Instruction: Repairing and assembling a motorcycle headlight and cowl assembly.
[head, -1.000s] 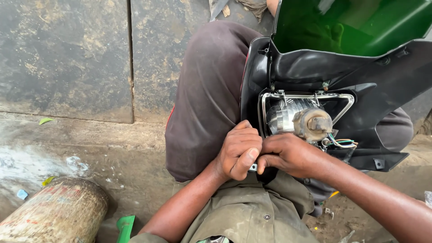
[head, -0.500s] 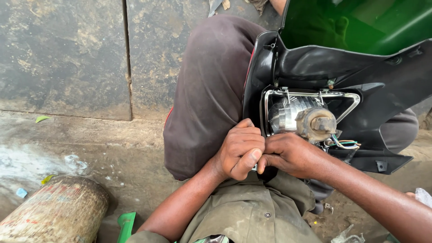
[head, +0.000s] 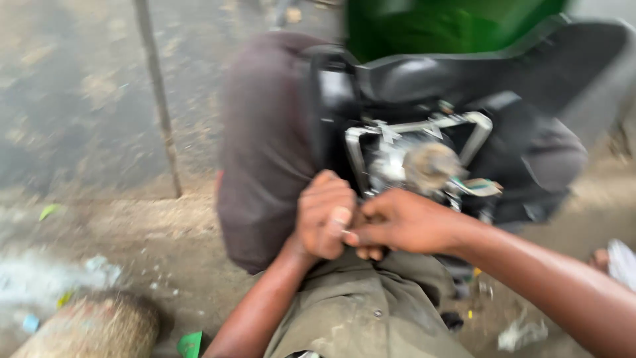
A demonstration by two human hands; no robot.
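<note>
Our left hand (head: 324, 215) and right hand (head: 397, 222) pinch together, closed on something small, blurred beyond telling, below the headlamp unit (head: 424, 162) in the black panel (head: 503, 73). A slipped grip could drop it into floor litter.

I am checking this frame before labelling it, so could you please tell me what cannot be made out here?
- Head view: whatever the left hand and right hand pinch is hidden between the fingers.
- Motion blur smears the metal bracket and the round part behind it.
- The green panel and black plastic cover are cut off by the top and right edges.
</note>
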